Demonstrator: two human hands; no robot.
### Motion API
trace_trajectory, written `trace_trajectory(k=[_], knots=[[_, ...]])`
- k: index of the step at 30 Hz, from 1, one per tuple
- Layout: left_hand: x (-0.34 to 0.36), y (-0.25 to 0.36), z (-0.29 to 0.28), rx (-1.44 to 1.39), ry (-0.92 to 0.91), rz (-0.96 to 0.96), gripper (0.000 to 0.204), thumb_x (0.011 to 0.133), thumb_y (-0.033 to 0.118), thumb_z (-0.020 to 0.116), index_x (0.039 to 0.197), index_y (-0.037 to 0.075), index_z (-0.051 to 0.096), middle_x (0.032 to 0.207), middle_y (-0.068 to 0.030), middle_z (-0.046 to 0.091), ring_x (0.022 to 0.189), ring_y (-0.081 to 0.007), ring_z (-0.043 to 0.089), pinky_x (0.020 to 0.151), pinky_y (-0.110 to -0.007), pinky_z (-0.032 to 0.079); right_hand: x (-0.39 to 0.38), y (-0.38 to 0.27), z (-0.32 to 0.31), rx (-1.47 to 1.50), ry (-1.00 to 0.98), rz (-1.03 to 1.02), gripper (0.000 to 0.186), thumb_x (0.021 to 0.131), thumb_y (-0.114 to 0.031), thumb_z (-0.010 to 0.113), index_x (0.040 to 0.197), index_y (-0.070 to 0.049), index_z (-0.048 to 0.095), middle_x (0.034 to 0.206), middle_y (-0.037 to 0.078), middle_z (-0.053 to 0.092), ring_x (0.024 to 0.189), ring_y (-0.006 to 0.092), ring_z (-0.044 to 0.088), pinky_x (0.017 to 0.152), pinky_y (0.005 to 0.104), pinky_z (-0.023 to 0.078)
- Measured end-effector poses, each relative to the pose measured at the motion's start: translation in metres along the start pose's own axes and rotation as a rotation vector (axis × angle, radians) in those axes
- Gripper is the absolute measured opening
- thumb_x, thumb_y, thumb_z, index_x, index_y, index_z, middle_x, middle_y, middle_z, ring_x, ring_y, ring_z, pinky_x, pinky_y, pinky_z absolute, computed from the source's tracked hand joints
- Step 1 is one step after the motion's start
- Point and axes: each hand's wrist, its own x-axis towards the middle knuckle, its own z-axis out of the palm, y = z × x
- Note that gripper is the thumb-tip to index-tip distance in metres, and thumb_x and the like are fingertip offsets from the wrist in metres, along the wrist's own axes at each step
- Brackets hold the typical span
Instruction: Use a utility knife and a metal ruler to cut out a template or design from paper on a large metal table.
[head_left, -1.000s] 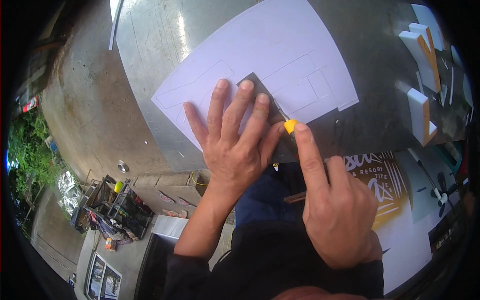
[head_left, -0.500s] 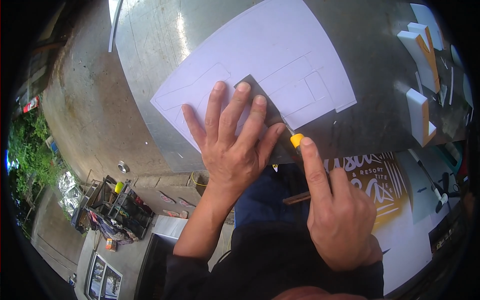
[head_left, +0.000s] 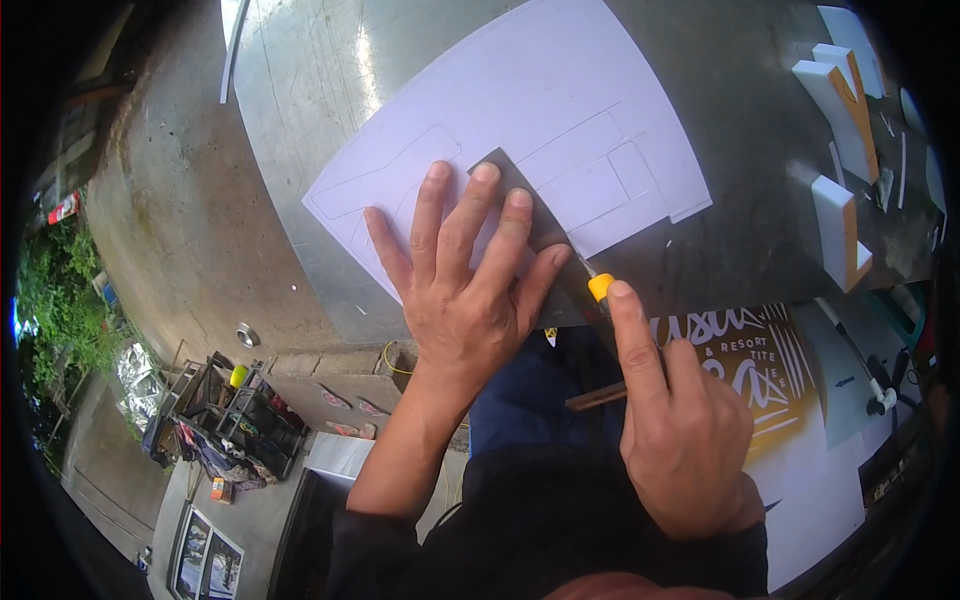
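My left hand [head_left: 462, 270] lies flat with fingers spread, pressing a dark metal straightedge [head_left: 543, 228] onto a white sheet [head_left: 580, 75]. Thin lines outlining shapes are drawn or scored on the sheet. Part of the straightedge is hidden under my fingers. My right hand [head_left: 685, 430] grips a craft knife [head_left: 600, 288] with a yellow collar, its index finger stretched along the handle. The blade points up and left, its tip beside the straightedge at the sheet's lower edge. Most of the handle is covered by my hand.
The sheet rests on a scratched metal tabletop [head_left: 300, 90]. White blocks with orange-brown sides [head_left: 835, 235] stand at its right, near thin offcuts. A rusty bar [head_left: 595, 397] juts out beside my right hand. Below right lies a printed panel [head_left: 780, 400]; a cluttered rack [head_left: 235, 420] stands lower left.
The knife and my right hand have shifted slightly right and down, drawing the yellow collar a little away from the straightedge. My left hand, the straightedge and the sheet hold nearly still.
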Motion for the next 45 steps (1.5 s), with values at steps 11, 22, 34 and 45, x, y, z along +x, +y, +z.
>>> trace_trajectory(k=[11, 22, 34, 45], knots=[[-0.001, -0.001, 0.000, -0.015, 0.007, -0.005, 0.054, 0.086, 0.035, 0.083, 0.135, 0.017, 0.066, 0.148, -0.0088, 0.056, 0.147, -0.0353, 0.043, 0.126, -0.058, 0.008, -0.001, 0.002, -0.006, 0.025, 0.043, -0.023, 0.060, 0.089, 0.001, 0.064, 0.148, -0.009, 0.059, 0.076, 0.008, 0.049, 0.053, 0.0236, 0.055, 0.051, 0.0386, 0.044], [-0.001, -0.001, -0.001, -0.002, -0.007, 0.006, 0.053, 0.088, 0.034, 0.080, 0.136, 0.018, 0.066, 0.149, -0.0081, 0.055, 0.148, -0.0348, 0.041, 0.126, -0.057, 0.006, 0.021, 0.009, 0.028, 0.038, 0.285, -0.091, 0.064, 0.084, -0.004, 0.061, 0.147, -0.016, 0.062, 0.071, 0.003, 0.040, 0.047, 0.0157, 0.046, 0.045, 0.0321, 0.039], [-0.001, -0.002, 0.000, -0.012, -0.015, 0.010, 0.053, 0.087, 0.031, 0.079, 0.137, 0.017, 0.065, 0.150, -0.0084, 0.054, 0.148, -0.0350, 0.041, 0.127, -0.057, 0.006, 0.022, 0.009, 0.026, 0.028, 0.251, -0.086, 0.063, 0.085, -0.006, 0.060, 0.147, -0.017, 0.063, 0.071, 0.003, 0.040, 0.048, 0.0157, 0.046, 0.046, 0.0312, 0.039], [-0.001, -0.002, 0.000, -0.004, -0.014, 0.008, 0.052, 0.086, 0.030, 0.078, 0.135, 0.017, 0.066, 0.149, -0.0081, 0.055, 0.149, -0.0353, 0.040, 0.126, -0.058, 0.007, 0.024, 0.003, 0.015, 0.036, 0.160, -0.083, 0.061, 0.087, 0.000, 0.064, 0.146, -0.013, 0.062, 0.074, 0.006, 0.046, 0.050, 0.0212, 0.051, 0.049, 0.0366, 0.043]])
